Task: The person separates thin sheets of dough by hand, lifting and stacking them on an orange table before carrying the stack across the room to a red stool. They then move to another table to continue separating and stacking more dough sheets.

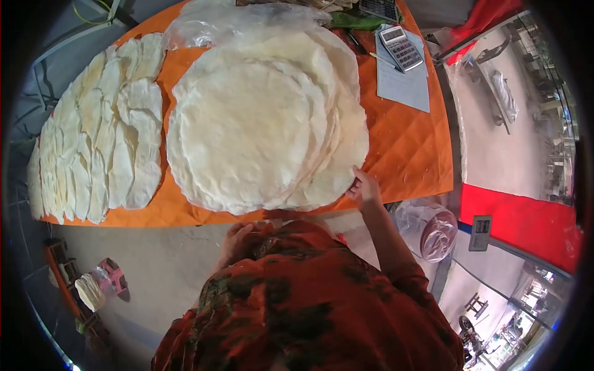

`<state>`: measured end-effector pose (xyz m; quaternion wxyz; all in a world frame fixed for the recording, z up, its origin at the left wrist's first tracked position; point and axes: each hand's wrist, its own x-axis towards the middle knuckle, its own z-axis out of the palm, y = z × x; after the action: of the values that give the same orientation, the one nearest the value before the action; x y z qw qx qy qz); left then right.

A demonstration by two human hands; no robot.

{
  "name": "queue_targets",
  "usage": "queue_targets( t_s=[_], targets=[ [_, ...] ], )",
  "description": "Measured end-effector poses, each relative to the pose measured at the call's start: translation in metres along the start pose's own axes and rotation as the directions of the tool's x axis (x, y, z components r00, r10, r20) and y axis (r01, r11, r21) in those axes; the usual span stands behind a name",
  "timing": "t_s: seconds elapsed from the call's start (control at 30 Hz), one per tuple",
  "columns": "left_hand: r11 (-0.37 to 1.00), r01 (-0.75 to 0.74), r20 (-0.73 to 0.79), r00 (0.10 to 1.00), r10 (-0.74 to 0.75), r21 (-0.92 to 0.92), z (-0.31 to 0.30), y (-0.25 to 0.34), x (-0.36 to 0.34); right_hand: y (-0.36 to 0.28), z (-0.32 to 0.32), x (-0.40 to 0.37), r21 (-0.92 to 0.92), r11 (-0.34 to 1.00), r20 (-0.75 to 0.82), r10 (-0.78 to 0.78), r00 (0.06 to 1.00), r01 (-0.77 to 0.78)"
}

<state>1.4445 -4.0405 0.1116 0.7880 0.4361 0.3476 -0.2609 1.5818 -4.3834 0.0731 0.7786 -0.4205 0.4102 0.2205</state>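
Note:
A pile of large, round, pale flat sheets (pixel 247 127) lies on the orange tablecloth (pixel 405 148) in front of me. My right hand (pixel 364 188) is at the pile's lower right edge, its thumb and fingers pinched on the rim of a sheet. Close to my body, below the table's front edge, is my left hand (pixel 238 238); its fingers are bent and partly hidden, and I cannot make out whether they hold anything. Overlapping rows of smaller pale sheets (pixel 99 130) cover the left part of the table.
Clear plastic (pixel 201 25) lies behind the pile. A calculator (pixel 402 48), a pen and a written paper (pixel 402 86) are at the back right. Below the table's right side stands a plastic-lined container (pixel 438 236). A pink stool (pixel 113 276) is on the floor at left.

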Motion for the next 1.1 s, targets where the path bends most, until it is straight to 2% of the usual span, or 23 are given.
queue_targets(
  t_s=[0.1,0.13,0.17,0.2,0.27,0.3,0.33,0.4,0.43,0.53,0.63,0.67,0.77,0.83,0.87,0.93,0.97,1.03,1.1],
  targets=[
    [0.982,0.116,0.129,0.987,-0.097,-0.146,0.022,-0.007,0.004,0.002,0.013,0.005,0.081,0.994,0.278,-0.086,0.957,0.066],
    [0.972,0.152,0.158,0.980,-0.124,-0.181,0.028,-0.008,0.005,0.001,0.010,0.007,0.102,0.994,0.315,-0.066,0.947,0.036],
    [0.991,-0.103,0.292,0.954,0.073,0.090,0.029,-0.013,0.013,0.000,0.006,0.010,0.122,0.993,0.353,-0.046,0.934,0.003],
    [0.870,-0.377,0.462,0.863,0.206,0.317,0.024,-0.023,0.027,-0.001,0.006,0.008,0.147,0.989,0.389,-0.030,0.921,-0.030],
    [0.903,-0.347,0.514,0.839,0.177,0.255,0.017,-0.041,0.044,-0.010,0.019,-0.004,0.157,0.985,0.454,-0.011,0.891,-0.068],
    [0.999,-0.027,0.413,0.910,0.038,-0.032,0.014,-0.050,0.050,-0.017,0.028,-0.010,0.160,0.983,0.485,-0.003,0.874,-0.085],
    [0.900,0.270,0.362,0.922,-0.139,-0.342,0.010,-0.057,0.056,-0.020,0.034,-0.011,0.147,0.987,0.457,-0.011,0.889,-0.063],
    [0.827,0.197,0.403,0.914,0.039,-0.526,-0.003,-0.071,0.073,-0.029,0.049,-0.011,0.121,0.992,0.406,-0.032,0.913,-0.019],
    [0.773,0.172,0.413,0.902,0.126,-0.611,-0.007,-0.074,0.076,-0.037,0.060,-0.021,0.111,0.991,0.409,0.020,0.912,-0.072],
    [0.608,0.100,0.250,0.954,0.166,-0.787,0.007,-0.067,0.081,-0.043,0.077,-0.018,0.111,0.990,0.324,0.042,0.945,-0.082],
    [0.650,-0.008,0.246,0.922,0.300,-0.760,0.042,-0.047,0.063,-0.052,0.091,-0.019,0.087,0.993,0.364,0.045,0.930,-0.082],
    [0.627,-0.024,0.208,0.933,0.295,-0.779,0.045,-0.042,0.059,-0.054,0.092,-0.020,0.082,0.994,0.388,0.040,0.921,-0.077],
    [0.564,-0.043,0.123,0.959,0.254,-0.825,0.051,-0.030,0.051,-0.053,0.079,-0.022,0.139,0.985,0.601,-0.003,0.800,-0.101],
    [0.543,-0.020,0.105,0.975,0.198,-0.839,0.056,-0.015,0.047,-0.042,0.050,-0.027,0.149,0.981,0.607,0.009,0.795,-0.125],
    [0.501,-0.023,0.112,0.965,0.239,-0.865,0.062,-0.002,0.043,-0.034,0.034,-0.029,0.153,0.979,0.611,0.016,0.792,-0.138],
    [0.411,-0.030,0.112,0.941,0.318,-0.911,0.074,0.022,0.041,-0.006,0.005,-0.027,-0.257,0.966,0.590,0.163,0.791,-0.007],
    [0.457,-0.095,0.053,0.952,0.302,-0.884,0.069,0.024,0.052,0.004,-0.004,-0.023,-0.448,0.892,0.557,0.232,0.797,0.054],
    [0.506,-0.089,0.095,0.941,0.326,-0.858,0.079,0.038,0.045,0.032,0.017,-0.018,-0.290,0.938,0.582,0.332,0.742,-0.192],
    [0.527,-0.079,0.110,0.942,0.318,-0.846,0.078,0.046,0.045,0.066,0.057,0.002,-0.091,0.954,0.602,0.281,0.748,-0.285]
  ],
)
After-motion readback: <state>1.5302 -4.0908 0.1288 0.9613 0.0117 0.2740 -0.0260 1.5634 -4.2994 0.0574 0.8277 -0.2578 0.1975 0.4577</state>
